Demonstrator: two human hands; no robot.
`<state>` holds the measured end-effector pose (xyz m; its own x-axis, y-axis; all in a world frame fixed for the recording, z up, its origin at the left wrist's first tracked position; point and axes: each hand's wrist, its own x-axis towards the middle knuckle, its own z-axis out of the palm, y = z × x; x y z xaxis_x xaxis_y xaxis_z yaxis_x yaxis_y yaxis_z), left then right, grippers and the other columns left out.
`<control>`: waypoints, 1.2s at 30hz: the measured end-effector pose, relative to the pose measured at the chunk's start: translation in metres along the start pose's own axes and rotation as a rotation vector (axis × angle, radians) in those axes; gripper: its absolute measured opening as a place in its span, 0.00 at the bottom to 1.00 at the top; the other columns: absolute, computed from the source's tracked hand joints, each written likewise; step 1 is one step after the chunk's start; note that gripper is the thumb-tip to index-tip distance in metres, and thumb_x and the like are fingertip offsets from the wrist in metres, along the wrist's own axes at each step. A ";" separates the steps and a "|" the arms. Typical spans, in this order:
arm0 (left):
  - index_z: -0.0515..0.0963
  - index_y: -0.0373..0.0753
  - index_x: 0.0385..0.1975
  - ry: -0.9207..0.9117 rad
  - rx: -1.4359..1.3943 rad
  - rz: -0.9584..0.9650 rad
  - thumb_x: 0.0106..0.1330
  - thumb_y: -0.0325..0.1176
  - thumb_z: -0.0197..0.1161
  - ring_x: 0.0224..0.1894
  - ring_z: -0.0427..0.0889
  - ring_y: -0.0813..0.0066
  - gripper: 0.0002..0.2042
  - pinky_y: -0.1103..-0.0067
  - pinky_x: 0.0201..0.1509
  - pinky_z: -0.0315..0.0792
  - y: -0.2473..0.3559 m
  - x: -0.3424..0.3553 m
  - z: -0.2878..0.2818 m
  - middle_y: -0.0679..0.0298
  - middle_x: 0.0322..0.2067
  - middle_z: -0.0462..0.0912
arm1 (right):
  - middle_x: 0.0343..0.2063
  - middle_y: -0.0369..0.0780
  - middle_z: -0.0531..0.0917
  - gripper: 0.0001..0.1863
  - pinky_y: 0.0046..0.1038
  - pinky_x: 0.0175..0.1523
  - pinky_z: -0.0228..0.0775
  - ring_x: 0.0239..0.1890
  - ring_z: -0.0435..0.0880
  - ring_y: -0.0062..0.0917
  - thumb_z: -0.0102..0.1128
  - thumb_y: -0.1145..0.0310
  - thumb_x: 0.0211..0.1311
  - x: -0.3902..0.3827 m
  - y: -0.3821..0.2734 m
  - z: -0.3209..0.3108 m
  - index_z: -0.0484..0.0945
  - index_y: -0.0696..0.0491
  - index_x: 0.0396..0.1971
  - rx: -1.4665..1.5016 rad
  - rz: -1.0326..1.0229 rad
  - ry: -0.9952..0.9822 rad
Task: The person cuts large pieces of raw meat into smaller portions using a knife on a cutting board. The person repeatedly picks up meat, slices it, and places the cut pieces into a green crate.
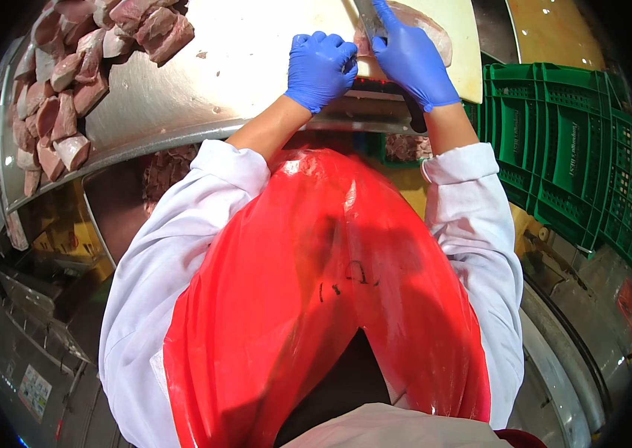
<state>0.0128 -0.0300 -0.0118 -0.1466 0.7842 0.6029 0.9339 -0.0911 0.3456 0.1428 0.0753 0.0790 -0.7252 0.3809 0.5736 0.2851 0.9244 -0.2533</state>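
My right hand (413,63), in a blue glove, grips a knife (369,18), its index finger stretched along the blade. The dark handle end shows under the wrist. Beneath the blade and hand lies a pale pink slab of meat (431,33) on a white cutting board (467,60). My left hand (321,71), gloved in blue too, is curled into a fist beside the meat's left end. Whatever its fingers hold, if anything, is hidden.
Cut chunks of meat (66,93) are heaped on the left of the metal table (174,97). Green plastic crates (555,142) stand at the right. Below the table edge, more meat (168,175) shows at the left and in a green container (405,148).
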 end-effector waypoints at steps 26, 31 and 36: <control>0.81 0.36 0.37 -0.304 -0.248 0.103 0.61 0.25 0.61 0.36 0.81 0.55 0.06 0.67 0.42 0.75 -0.092 0.045 0.012 0.53 0.31 0.81 | 0.28 0.50 0.84 0.41 0.36 0.28 0.71 0.21 0.81 0.36 0.56 0.77 0.68 -0.220 -0.017 -0.212 0.53 0.39 0.78 -0.116 0.695 -0.343; 0.81 0.38 0.36 -0.307 -1.007 -0.520 0.64 0.26 0.62 0.32 0.79 0.82 0.04 0.83 0.38 0.74 -0.099 0.092 -0.013 0.68 0.30 0.81 | 0.26 0.34 0.83 0.40 0.23 0.27 0.73 0.22 0.78 0.14 0.56 0.74 0.71 -0.267 -0.029 -0.192 0.52 0.39 0.79 0.091 1.055 0.076; 0.82 0.34 0.41 -0.488 -1.171 -0.275 0.66 0.30 0.63 0.38 0.80 0.74 0.09 0.78 0.46 0.76 0.022 0.175 0.041 0.61 0.36 0.83 | 0.26 0.34 0.82 0.42 0.21 0.27 0.73 0.21 0.76 0.14 0.57 0.75 0.70 -0.292 -0.017 -0.170 0.50 0.39 0.79 0.283 1.146 0.337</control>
<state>0.0215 0.1303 0.0712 0.0775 0.9814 0.1754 0.0178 -0.1773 0.9840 0.4558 -0.0481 0.0482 0.0659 0.9953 0.0703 0.4746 0.0307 -0.8797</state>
